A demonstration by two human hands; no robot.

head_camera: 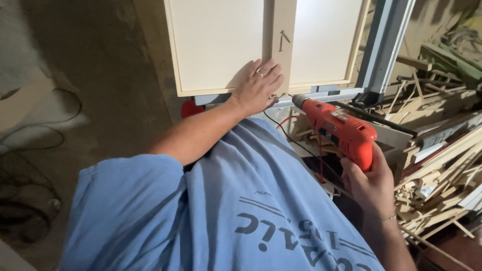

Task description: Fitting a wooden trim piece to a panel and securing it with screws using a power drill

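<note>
the left hand (258, 85) lies flat and open, fingers spread, pressing on the pale wooden panel frame (221, 45) just where the upright centre strip (283, 35) meets the near rail; it grips nothing, only holds the piece down. the right hand (369, 183) is closed around the grip of the orange electric drill (341, 130), whose nose points left at the near edge of the frame, close to the foot of the strip. whether the bit touches the wood cannot be told, since the tip is hidden behind the left hand's fingers.

the frame rests on a grey metal rail (384, 45), far from the body in the middle of the view. judging by this, the strip is already set in place and the drilling at this joint looks just begun or about to begin; no screw head shows. a heap of wood offcuts (442, 145) lies at right, cables (30, 135) on the floor at left.
</note>
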